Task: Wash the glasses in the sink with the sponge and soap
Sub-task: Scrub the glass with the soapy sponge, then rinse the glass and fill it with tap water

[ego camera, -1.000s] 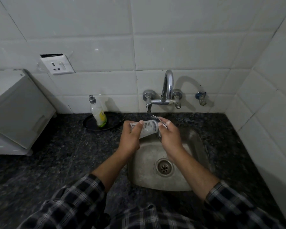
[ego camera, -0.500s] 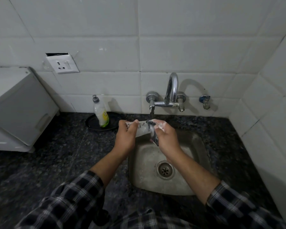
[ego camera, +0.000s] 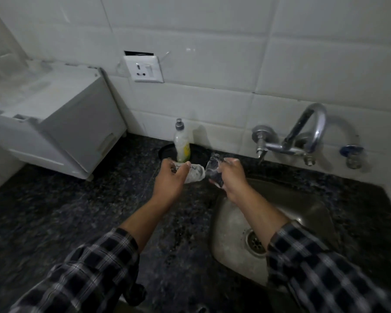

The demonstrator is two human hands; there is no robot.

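Observation:
My left hand [ego camera: 171, 180] grips a soapy clear glass [ego camera: 194, 173], lying on its side, above the dark counter left of the sink. My right hand [ego camera: 231, 178] holds a dark, foamy sponge [ego camera: 213, 171] just right of the glass's mouth, a small gap between them. The steel sink [ego camera: 303, 213] lies below and to the right, its drain partly hidden by my right forearm. A soap bottle [ego camera: 182, 144] with green liquid stands on a black dish [ego camera: 165, 151] behind my left hand. The tap [ego camera: 303, 136] sits on the wall at right.
A white appliance [ego camera: 61, 123] fills the counter's left side. A wall socket [ego camera: 143, 68] sits above the soap bottle. A small valve [ego camera: 352, 154] is right of the tap. The speckled black counter [ego camera: 77, 222] spreads in front and to the left.
Both hands have moved left, away from under the tap to the counter beside the sink. The sponge has come out of the glass. The view has swung left.

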